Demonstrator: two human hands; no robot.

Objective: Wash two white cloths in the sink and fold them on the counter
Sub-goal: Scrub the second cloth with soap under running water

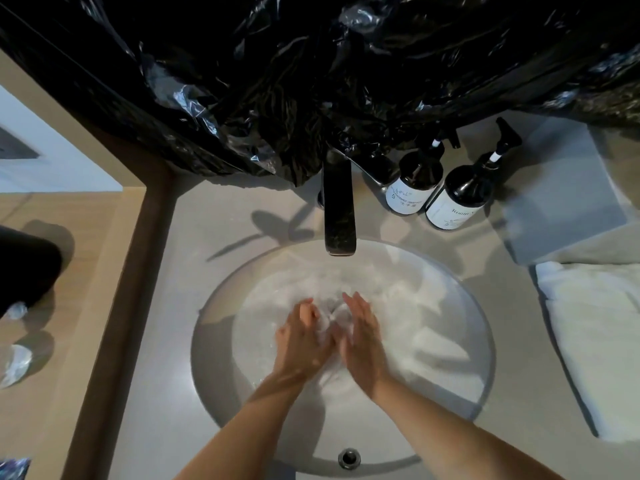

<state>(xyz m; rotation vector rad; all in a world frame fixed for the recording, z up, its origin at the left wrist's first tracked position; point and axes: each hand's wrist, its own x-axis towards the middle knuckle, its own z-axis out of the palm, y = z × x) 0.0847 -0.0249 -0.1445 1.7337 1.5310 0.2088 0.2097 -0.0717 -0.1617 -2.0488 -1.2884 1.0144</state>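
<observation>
Both hands in the round sink [221, 368] under the faucet [339, 209]; left hand [301, 341] fingers curled into a white cloth [415, 327] lying wet in the basin; right hand [363, 344] flat, fingers straight, pressing it; cloth edges blur into water, so whether one or two cloths lie there is unclear; folded white towel [595, 341] on counter at right, cut off by frame edge; black plastic sheet [311, 81] hides the wall.

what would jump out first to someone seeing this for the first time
Two bare hands, the left hand and the right hand, work a white cloth in the round sink at centre. Crumpled black plastic sheeting fills the top, just above the dark faucet.
</observation>
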